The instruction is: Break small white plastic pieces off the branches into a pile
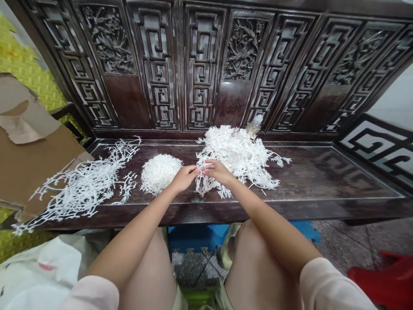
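My left hand (187, 177) and my right hand (218, 171) meet at the fingertips above the dark wooden bench seat (309, 172). Both are closed in a pinch on a white branched plastic piece (203, 180), partly hidden by the fingers. Just behind and to the right of my right hand lies a large loose heap of white branched pieces (237, 148). Beside my left hand sits a rounded pile of small white bits (161, 172). Farther left, a tangle of long, bare white branching stems (87, 185) reaches over the bench's front edge.
A carved wooden backrest (200, 77) runs behind the bench. A small clear bottle (254, 125) with a white cap stands behind the heap. Torn cardboard (35, 159) leans at the left, above a white plastic bag (48, 267). A red object (387, 275) is at lower right.
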Demonstrator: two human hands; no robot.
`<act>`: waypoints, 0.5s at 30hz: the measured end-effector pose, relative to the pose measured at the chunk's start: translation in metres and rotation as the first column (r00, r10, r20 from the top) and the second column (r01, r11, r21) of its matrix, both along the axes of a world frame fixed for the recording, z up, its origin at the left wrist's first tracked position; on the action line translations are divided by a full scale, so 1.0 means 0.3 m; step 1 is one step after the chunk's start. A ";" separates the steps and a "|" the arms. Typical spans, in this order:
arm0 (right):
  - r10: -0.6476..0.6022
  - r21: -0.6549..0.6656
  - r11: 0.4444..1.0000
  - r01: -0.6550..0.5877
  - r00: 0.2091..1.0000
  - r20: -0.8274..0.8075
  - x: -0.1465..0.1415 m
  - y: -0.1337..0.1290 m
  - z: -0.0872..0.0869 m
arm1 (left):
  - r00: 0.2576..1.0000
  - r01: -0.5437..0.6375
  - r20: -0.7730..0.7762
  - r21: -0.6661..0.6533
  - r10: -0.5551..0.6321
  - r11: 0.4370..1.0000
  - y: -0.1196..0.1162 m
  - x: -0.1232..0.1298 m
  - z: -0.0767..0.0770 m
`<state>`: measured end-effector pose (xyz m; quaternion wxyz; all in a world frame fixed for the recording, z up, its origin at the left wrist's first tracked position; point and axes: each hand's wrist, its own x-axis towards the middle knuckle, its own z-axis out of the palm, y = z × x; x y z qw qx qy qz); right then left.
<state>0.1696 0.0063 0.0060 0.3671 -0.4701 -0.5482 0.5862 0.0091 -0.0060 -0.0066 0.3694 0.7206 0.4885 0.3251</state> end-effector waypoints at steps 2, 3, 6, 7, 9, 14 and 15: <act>-0.005 0.037 0.999 0.005 1.000 0.004 -0.002 0.001 -0.004 | 1.000 0.018 -0.011 -0.011 -0.019 1.000 0.000 0.000 0.001; -0.006 0.056 0.998 0.006 1.000 0.001 -0.002 0.003 -0.006 | 1.000 0.019 -0.020 -0.015 -0.019 1.000 -0.001 0.001 0.001; 0.006 0.108 0.994 -0.009 0.999 0.036 -0.001 0.008 -0.013 | 0.998 -0.028 -0.063 -0.010 0.027 1.000 -0.004 0.006 0.002; 0.010 0.126 0.992 -0.019 0.997 0.072 0.000 0.011 -0.017 | 0.996 -0.042 -0.081 0.001 0.042 0.999 -0.004 0.007 0.002; 0.013 0.160 0.986 -0.042 0.984 0.177 0.003 0.015 -0.025 | 0.993 -0.051 -0.108 0.030 0.054 0.998 -0.005 0.007 0.005; 0.118 0.094 0.982 -0.163 0.923 0.367 0.010 0.015 -0.035 | 0.992 -0.065 -0.099 0.113 0.077 0.991 -0.006 -0.003 0.022; 0.144 0.086 0.978 -0.189 0.916 0.374 0.012 0.015 -0.032 | 0.993 -0.068 -0.091 0.112 0.078 0.991 -0.007 -0.004 0.027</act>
